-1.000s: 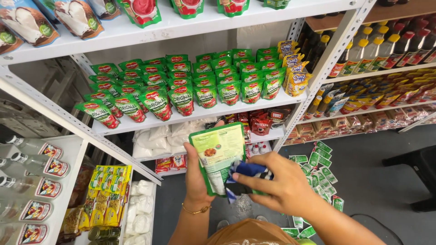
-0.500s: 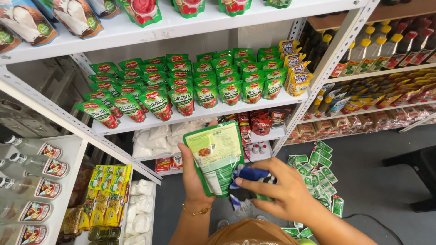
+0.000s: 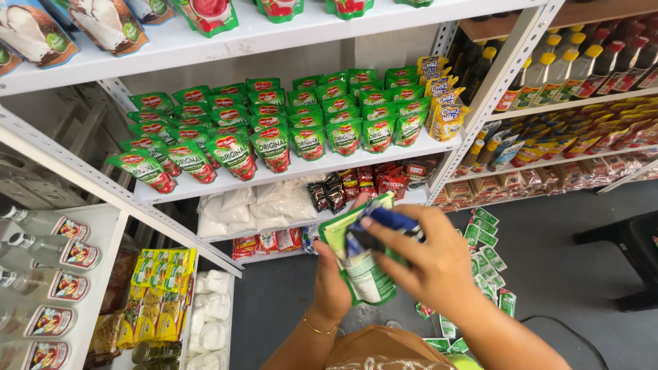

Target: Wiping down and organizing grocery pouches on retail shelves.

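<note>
My left hand (image 3: 330, 288) holds a green sauce pouch (image 3: 362, 273) upright in front of me, gripping its lower left edge. My right hand (image 3: 426, 262) presses a dark blue cloth (image 3: 385, 225) against the pouch's upper face, covering much of it. Both hands are below the white shelf (image 3: 301, 170) packed with rows of matching green pouches (image 3: 288, 127).
Several more green pouches (image 3: 485, 253) lie scattered on the grey floor at the right. White bags (image 3: 255, 204) and red sachets fill the lower shelves. Bottles (image 3: 48, 274) stand at the left, sauce bottles (image 3: 569, 68) at the right. A black stool leg (image 3: 617, 240) is far right.
The pouch has tilted and turned so its back faces me. My right hand has moved up and over it with the blue cloth.
</note>
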